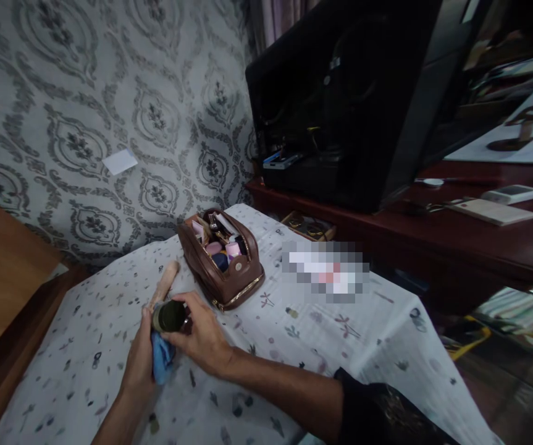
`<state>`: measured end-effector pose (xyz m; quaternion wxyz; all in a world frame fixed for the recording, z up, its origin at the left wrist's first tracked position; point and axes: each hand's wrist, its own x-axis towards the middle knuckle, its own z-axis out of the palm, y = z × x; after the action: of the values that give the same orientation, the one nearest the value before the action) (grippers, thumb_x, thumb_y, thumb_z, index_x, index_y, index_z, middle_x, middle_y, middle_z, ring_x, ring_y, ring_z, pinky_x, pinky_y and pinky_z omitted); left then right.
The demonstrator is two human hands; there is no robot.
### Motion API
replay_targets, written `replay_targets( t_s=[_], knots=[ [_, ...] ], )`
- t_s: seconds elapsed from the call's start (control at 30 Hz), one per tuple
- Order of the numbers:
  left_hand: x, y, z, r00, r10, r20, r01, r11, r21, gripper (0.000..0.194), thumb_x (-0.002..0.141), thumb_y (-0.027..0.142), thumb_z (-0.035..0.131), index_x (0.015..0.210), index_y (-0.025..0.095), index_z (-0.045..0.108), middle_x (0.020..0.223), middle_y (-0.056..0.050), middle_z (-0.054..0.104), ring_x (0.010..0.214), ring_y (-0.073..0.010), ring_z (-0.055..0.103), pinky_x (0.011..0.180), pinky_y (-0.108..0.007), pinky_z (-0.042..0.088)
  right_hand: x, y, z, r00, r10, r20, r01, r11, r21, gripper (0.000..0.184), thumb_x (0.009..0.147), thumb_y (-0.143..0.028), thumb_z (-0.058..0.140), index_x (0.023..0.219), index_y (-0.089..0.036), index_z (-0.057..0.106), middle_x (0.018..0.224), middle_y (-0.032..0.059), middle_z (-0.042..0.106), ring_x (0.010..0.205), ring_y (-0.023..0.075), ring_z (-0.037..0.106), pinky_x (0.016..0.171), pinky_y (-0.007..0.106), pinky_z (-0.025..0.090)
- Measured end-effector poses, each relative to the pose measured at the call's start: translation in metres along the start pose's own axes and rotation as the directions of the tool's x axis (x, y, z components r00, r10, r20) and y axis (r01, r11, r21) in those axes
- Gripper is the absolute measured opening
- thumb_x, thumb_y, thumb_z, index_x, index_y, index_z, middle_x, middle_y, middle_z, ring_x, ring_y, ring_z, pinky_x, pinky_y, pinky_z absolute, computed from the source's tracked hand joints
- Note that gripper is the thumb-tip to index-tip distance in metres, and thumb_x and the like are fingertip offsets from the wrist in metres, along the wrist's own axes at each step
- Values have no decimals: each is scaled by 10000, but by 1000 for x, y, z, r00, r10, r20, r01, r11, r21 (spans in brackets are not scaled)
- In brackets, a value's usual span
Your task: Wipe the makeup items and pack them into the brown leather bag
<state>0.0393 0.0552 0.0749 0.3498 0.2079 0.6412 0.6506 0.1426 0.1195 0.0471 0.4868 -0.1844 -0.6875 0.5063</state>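
Observation:
My left hand [140, 355] is closed around the side of a dark green round container [172, 316], with a blue cloth [162, 358] bunched beneath it. The fingers of my right hand [205, 339] grip the container's rim from the other side. Its dark round end faces me; whether this is a lid or an opening I cannot tell. Just beyond my left hand, a beige elongated item [168, 278] lies on the patterned cloth. An unzipped brown cosmetic bag [241, 281] stands beyond my right hand, filled with several small cosmetics, among them a pink-lidded one [233, 250].
A white printed tablecloth [303, 346] covers the surface. Right of the bag lies a blurred-out item [325, 272]. A large black television [340, 117] stands on a dark red cabinet [493, 241] with an open drawer [307, 227]. A wooden panel [11, 272] is at left.

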Motion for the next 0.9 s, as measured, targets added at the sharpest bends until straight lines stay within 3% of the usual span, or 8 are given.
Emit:
replay_targets(
  t_s=[0.27, 0.37, 0.43, 0.5, 0.57, 0.63, 0.73, 0.9],
  knots=[
    [15, 32, 22, 974, 191, 118, -206, 970, 130, 522, 817, 669, 582, 968, 200, 755, 803, -56, 755, 923, -258, 702, 812, -318, 561, 15, -18, -19, 991, -77, -106, 80, 997, 22, 471, 736, -223, 725, 1175, -216, 552, 1112, 70, 603, 987, 210, 609, 851, 346, 528],
    [25, 54, 41, 910, 365, 199, -410, 863, 294, 560, 857, 666, 522, 923, 159, 751, 789, -69, 738, 868, -256, 686, 772, -309, 536, 28, -28, -38, 978, -118, -174, 130, 990, 59, 454, 756, -253, 725, 1176, -211, 557, 1123, 74, 606, 1025, 215, 608, 887, 354, 522],
    [36, 69, 56, 793, 513, 328, -608, 698, 379, 504, 916, 586, 479, 956, 154, 736, 847, -69, 728, 855, -235, 667, 774, -300, 512, 37, -33, -54, 974, -123, -192, 143, 985, 94, 449, 774, -286, 724, 1181, -205, 555, 1135, 79, 611, 1036, 213, 612, 900, 357, 523],
    [49, 83, 72, 611, 619, 493, -786, 401, 471, 406, 958, 470, 451, 1019, 168, 717, 953, -73, 711, 901, -221, 641, 827, -307, 486, 45, -36, -70, 975, -111, -192, 132, 986, 98, 425, 790, -319, 716, 1169, -202, 563, 1133, 82, 617, 1005, 205, 624, 873, 351, 534],
    [63, 94, 87, 451, 624, 638, -842, 62, 535, 363, 980, 379, 409, 1106, 187, 691, 1104, -93, 681, 1007, -233, 608, 897, -340, 464, 52, -37, -86, 979, -96, -181, 109, 992, 59, 403, 789, -332, 717, 1144, -201, 580, 1110, 79, 626, 946, 194, 634, 830, 342, 546],
    [79, 102, 100, 366, 545, 754, -818, -197, 540, 359, 987, 324, 381, 1174, 208, 664, 1253, -105, 636, 1107, -250, 570, 933, -366, 459, 55, -37, -100, 982, -89, -167, 91, 996, 4, 394, 775, -328, 728, 1122, -194, 596, 1076, 76, 633, 887, 183, 637, 798, 337, 551],
    [100, 109, 114, 372, 385, 845, -757, -401, 516, 341, 967, 259, 401, 1200, 227, 649, 1334, -84, 610, 1172, -250, 552, 955, -362, 467, 56, -35, -113, 987, -72, -143, 63, 996, -63, 413, 762, -320, 736, 1128, -173, 614, 1059, 85, 635, 858, 180, 634, 775, 336, 553],
    [114, 118, 122, 518, 184, 836, -712, -449, 540, 357, 946, 218, 388, 1216, 260, 617, 1264, -42, 647, 1117, -219, 610, 917, -326, 492, 55, -27, -123, 991, -53, -121, 41, 994, -102, 430, 767, -304, 731, 1158, -161, 624, 1043, 91, 653, 844, 183, 640, 745, 329, 553]
  ],
)
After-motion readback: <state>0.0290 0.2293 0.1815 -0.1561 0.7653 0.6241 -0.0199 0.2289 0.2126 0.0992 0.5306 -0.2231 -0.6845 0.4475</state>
